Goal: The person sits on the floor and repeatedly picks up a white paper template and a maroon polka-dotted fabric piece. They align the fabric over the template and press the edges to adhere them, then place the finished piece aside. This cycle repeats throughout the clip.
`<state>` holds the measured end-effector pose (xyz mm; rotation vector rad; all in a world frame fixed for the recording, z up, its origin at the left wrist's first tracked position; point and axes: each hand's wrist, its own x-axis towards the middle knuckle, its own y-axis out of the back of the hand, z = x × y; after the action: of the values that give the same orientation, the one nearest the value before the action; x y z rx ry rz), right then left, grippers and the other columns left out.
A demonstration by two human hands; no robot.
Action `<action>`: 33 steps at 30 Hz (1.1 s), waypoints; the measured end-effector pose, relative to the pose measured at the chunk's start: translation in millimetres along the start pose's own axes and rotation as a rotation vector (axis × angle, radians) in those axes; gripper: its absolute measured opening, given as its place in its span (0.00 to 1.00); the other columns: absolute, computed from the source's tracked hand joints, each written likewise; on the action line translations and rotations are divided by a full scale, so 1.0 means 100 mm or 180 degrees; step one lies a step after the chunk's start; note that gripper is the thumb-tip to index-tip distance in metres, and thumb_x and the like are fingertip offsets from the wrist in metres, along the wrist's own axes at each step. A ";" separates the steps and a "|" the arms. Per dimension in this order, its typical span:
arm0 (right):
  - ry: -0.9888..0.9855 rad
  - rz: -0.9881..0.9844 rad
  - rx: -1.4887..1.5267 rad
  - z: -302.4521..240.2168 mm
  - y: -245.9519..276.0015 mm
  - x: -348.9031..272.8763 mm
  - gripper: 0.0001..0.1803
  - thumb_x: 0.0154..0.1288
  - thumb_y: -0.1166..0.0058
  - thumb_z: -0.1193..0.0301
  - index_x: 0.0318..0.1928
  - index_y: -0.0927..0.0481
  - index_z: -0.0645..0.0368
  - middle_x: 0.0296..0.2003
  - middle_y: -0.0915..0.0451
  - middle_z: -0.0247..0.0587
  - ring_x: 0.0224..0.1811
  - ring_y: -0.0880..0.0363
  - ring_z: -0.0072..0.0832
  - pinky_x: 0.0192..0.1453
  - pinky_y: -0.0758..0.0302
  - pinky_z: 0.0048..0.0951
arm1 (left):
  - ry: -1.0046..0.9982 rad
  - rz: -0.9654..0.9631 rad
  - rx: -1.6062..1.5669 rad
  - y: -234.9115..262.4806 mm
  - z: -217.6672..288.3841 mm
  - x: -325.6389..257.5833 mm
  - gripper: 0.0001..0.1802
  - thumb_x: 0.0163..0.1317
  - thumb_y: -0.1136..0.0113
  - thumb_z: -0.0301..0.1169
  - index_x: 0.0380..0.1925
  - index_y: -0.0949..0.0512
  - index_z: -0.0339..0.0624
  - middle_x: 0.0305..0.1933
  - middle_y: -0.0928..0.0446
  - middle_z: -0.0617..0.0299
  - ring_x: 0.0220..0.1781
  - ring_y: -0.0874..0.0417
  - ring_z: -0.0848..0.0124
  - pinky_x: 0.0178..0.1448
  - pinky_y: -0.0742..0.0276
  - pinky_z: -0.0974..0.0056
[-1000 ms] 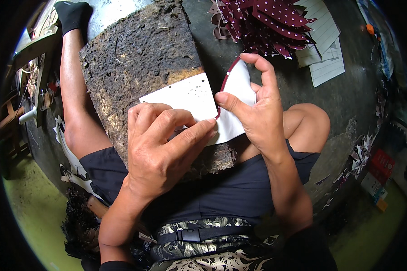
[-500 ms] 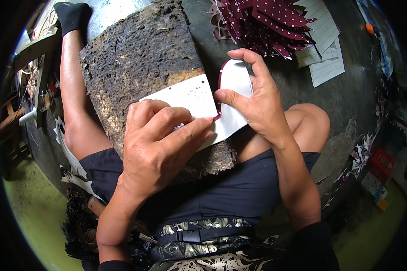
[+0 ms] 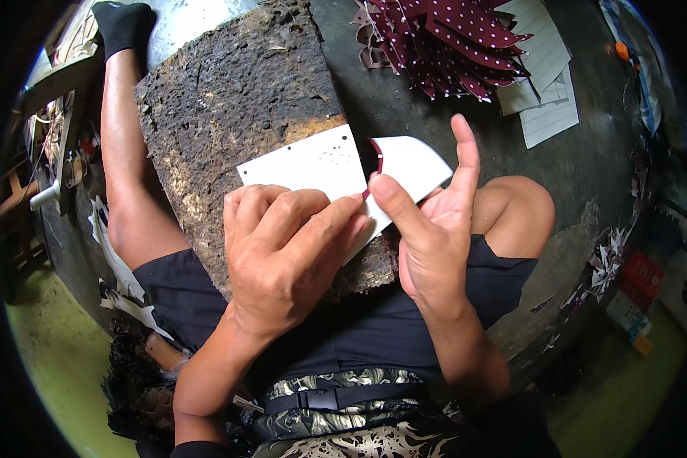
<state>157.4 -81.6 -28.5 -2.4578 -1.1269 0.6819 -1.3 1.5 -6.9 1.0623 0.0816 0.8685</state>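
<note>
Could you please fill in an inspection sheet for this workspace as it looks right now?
Surface: rough dark slab resting across the person's lap.
Job's things: white card lying flat on the slab; white piece with dark red edge beside it.
Clutter: dark red dotted cut pieces and lined paper sheets on the floor.
Hands: left hand presses the card; right hand pinches the red-edged piece, forefinger raised.
Cables: nothing seen.
Surroundings: scraps on the dark floor, wooden furniture at left.

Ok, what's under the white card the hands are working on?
The white card lies on a rough dark slab across the lap. The left hand covers its near edge; the right hand pinches a maroon strip. Beneath the hands is hidden.
</note>
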 end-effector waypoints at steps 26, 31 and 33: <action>-0.0279 0.0427 -0.0166 0.37 0.33 0.27 0.43 0.72 0.23 0.86 0.79 0.33 0.55 0.63 0.19 0.42 0.63 0.18 0.27 0.72 0.18 0.33 | -0.0033 -0.0038 -0.0099 0.00 -0.01 0.02 0.18 0.57 0.11 0.34 0.48 0.05 0.53 0.43 0.15 0.72 0.41 0.19 0.68 0.52 0.30 0.55; -0.0198 0.0437 -0.0269 0.42 0.36 0.27 0.41 0.74 0.27 0.88 0.79 0.34 0.54 0.66 0.18 0.45 0.66 0.17 0.30 0.74 0.17 0.36 | -0.0055 -0.0004 -0.0077 -0.02 -0.02 0.02 0.17 0.56 0.11 0.35 0.46 0.05 0.53 0.43 0.15 0.73 0.41 0.19 0.68 0.51 0.30 0.56; -0.0184 0.0416 -0.0290 0.43 0.37 0.27 0.41 0.75 0.29 0.89 0.80 0.34 0.54 0.67 0.17 0.46 0.68 0.16 0.31 0.75 0.16 0.36 | -0.0085 0.0023 -0.0062 -0.03 -0.02 0.02 0.17 0.56 0.11 0.35 0.45 0.05 0.53 0.42 0.15 0.73 0.41 0.19 0.68 0.51 0.30 0.56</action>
<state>171.5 -78.3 -89.4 -2.6231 -1.0466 0.7598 0.6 3.8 -9.2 1.0561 0.0469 0.8599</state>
